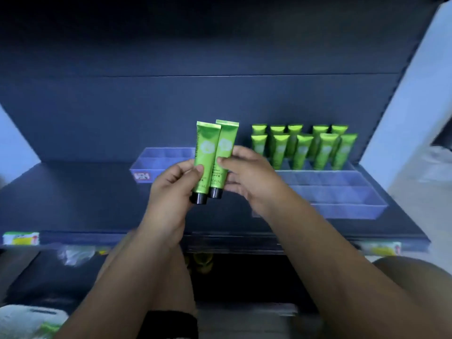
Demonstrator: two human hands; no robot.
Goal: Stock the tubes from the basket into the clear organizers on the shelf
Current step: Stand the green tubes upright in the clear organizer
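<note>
Tubes, two of them, bright green with black caps down, stand side by side above the dark shelf [73, 199]; left hand [171, 189] pinches the left tube [205, 162]; right hand [249, 177] grips the right tube [223, 157]; ten more tubes [303, 148] stand upright in the right clear organizer [342, 192]; the left organizer [159, 162] sits behind the hands.

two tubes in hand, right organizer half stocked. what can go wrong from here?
1. The two held tubes are pinched side by side between the left hand and right hand; splitting them could let one slip.
2. The stocked tubes stand cap-down and lean unevenly in the right organizer; a nudge while inserting could tip them.
3. The frame is blurry, so the compartment dividers are hard to judge.
</note>
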